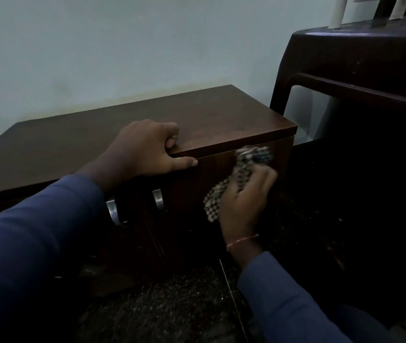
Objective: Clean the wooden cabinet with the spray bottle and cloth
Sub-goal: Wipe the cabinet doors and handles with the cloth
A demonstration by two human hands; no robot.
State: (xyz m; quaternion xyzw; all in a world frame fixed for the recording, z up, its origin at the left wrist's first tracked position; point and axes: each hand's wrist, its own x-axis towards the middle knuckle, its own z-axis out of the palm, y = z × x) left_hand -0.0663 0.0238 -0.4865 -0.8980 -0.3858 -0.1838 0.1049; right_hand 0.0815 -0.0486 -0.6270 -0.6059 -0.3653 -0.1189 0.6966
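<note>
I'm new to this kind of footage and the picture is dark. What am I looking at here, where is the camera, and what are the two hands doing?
There is no machine here: a person films from a camera worn on the head, looking forward and down at their own hands. In front of them is a low wooden cabinet standing against a pale wall, with metal door handles on its front. The left hand rests on the cabinet's top front edge, fingers curled over it and thumb along the edge. The right hand holds a checked cloth against the right door; the cloth is blurred. A dark plastic chair stands to the right. No spray bottle is in view.
</note>
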